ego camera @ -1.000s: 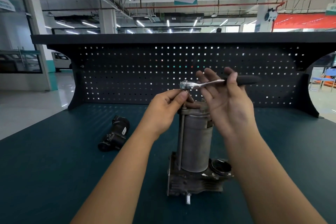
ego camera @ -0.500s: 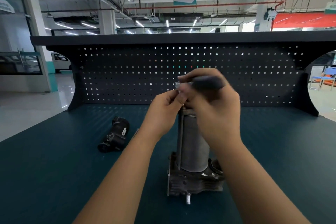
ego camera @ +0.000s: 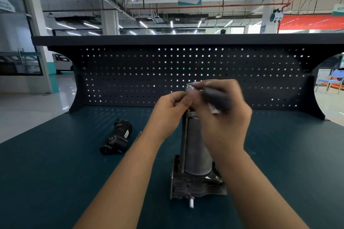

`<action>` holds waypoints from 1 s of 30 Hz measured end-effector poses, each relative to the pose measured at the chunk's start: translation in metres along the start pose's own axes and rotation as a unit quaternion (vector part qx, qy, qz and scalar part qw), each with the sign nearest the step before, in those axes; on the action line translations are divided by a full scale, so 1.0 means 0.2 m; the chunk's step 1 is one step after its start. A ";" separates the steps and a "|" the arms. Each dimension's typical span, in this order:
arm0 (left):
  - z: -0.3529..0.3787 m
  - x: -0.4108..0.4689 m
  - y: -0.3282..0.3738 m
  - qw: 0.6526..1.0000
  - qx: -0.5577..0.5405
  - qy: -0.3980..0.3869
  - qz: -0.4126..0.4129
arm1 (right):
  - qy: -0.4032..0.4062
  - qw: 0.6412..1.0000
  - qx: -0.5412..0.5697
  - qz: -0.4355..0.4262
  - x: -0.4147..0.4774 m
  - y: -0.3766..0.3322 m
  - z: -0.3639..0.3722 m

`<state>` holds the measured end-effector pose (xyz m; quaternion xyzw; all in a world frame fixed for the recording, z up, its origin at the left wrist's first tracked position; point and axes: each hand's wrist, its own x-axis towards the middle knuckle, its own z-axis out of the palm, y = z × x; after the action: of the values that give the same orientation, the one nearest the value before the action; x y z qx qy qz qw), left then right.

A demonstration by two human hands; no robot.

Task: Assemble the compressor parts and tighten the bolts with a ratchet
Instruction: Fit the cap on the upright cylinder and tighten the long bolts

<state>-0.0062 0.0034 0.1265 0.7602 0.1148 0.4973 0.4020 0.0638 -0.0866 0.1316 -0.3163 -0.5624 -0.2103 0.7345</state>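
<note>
On the dark green bench [ego camera: 55, 173], in front of the black pegboard [ego camera: 130, 80], the compressor [ego camera: 196, 152] stood upright on its ribbed base. It was a grey cylinder with a long bolt [ego camera: 185, 135] running up its left side. Both hands were at the top of the cylinder. The right hand [ego camera: 229, 126] was closed around the dark handle of the ratchet [ego camera: 217, 98], with the fingers curled over it. The shiny head of the tool was above the top of the long bolt. The left hand [ego camera: 167, 111] had its fingers and thumb curled together and pinched at the head of the ratchet. This place was blurred, so I cannot tell whether it also touched the bolt. To the left of the compressor, well apart from it, a black part [ego camera: 117, 139] lay on its side on the bench. A small metal piece [ego camera: 139, 134] showed just beside the left forearm, mostly hidden.
</note>
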 end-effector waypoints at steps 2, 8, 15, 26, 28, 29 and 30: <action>-0.01 -0.01 -0.01 1.000 0.008 0.027 0.008 | -0.060 0.989 -0.101 -0.095 -0.01 -0.01 0.02; -0.02 0.01 -0.02 0.999 -0.015 -0.041 0.004 | 0.056 0.948 0.215 0.226 0.05 0.01 -0.02; -0.02 0.02 -0.06 0.999 -0.029 -0.036 0.007 | 0.089 0.802 0.391 0.442 0.16 0.14 -0.08; -0.02 0.00 -0.02 1.000 0.016 0.014 0.009 | -0.030 0.994 -0.076 -0.077 0.02 -0.01 0.01; -0.01 0.00 -0.01 1.000 0.008 0.010 0.013 | -0.043 0.993 -0.077 -0.075 0.02 -0.01 0.01; -0.01 0.00 -0.01 1.000 -0.004 0.003 0.012 | -0.043 0.997 -0.053 -0.041 0.03 -0.02 0.00; -0.01 0.00 -0.01 1.000 -0.019 -0.004 0.012 | -0.037 0.999 -0.018 0.009 0.05 -0.02 -0.01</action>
<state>-0.0071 0.0056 0.1259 0.7556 0.0948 0.5010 0.4112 0.0646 -0.0901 0.1412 -0.3415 -0.5828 -0.2019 0.7092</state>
